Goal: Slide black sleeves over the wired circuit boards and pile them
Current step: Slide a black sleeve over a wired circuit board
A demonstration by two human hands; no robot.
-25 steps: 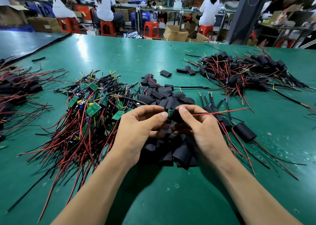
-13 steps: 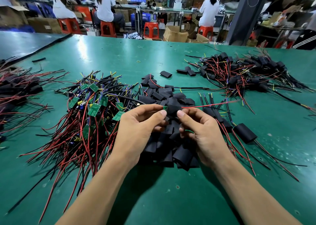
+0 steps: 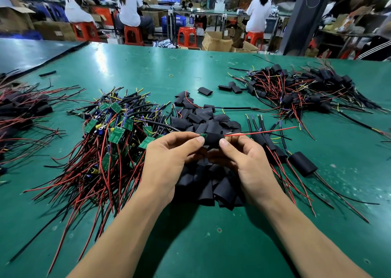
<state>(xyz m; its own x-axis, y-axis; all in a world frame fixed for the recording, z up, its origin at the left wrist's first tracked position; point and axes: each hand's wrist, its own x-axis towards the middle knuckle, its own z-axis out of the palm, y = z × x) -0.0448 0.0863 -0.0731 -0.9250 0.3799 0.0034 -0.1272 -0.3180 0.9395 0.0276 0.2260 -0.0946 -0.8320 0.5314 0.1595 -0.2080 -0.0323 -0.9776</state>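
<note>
1. The left hand (image 3: 167,161) and right hand (image 3: 249,165) both pinch one black sleeve (image 3: 213,139) over the green table (image 3: 190,246), near its middle; a circuit board (image 3: 203,135) pokes out left.
2. Loose sleeves (image 3: 211,121) lie beneath; sleeved boards (image 3: 296,91) lie toward the far right corner.
3. Beyond the scuffed table's far edge, workers (image 3: 129,6) sit on red stools (image 3: 187,35).

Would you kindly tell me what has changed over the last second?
The black sleeve rose slightly and more of it shows between the thumbs; a green corner of the circuit board still peeks out. The left hand and right hand still pinch the sleeve. The piles stayed put.
</note>
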